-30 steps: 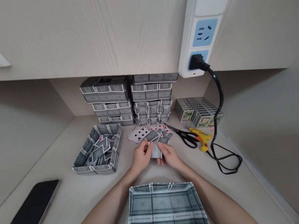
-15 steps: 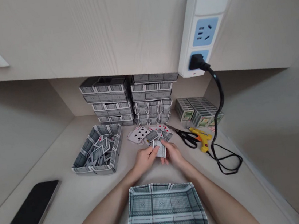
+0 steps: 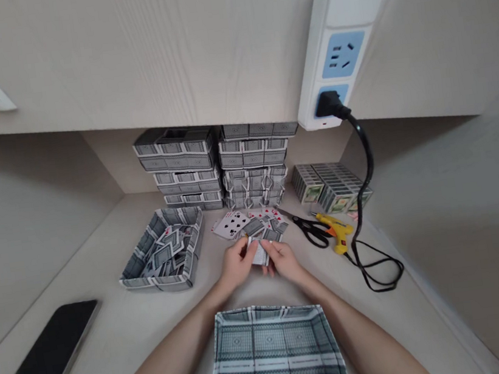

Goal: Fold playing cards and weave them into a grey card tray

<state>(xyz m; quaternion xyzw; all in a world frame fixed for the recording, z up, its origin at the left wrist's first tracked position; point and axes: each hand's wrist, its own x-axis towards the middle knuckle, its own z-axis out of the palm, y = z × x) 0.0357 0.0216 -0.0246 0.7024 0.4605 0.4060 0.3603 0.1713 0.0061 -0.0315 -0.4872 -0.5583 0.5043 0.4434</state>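
Observation:
Both hands meet at the middle of the desk around a playing card point(image 3: 259, 255) with a grey patterned back. My left hand point(image 3: 237, 263) grips its left side, thumb on top. My right hand point(image 3: 283, 260) pinches the right side, also with the thumb on top. Whether it is one card or a few, I cannot tell. Just beyond the fingers lie loose playing cards point(image 3: 235, 223), some face up, some face down. Nearer to me, between my forearms, sits an open box made of cards point(image 3: 270, 347).
A card-built tray point(image 3: 189, 284) at left holds loose folded cards. Stacked card boxes point(image 3: 252, 153) stand at the back, beside packed card decks point(image 3: 334, 185). Scissors point(image 3: 315, 232) and a yellow glue gun point(image 3: 339, 233) with a looped cord lie right. A black phone-like slab point(image 3: 43, 367) lies front left.
My hands have shifted slightly left with the card. My right hand has turned, its thumb now lying over the card close to the left thumb.

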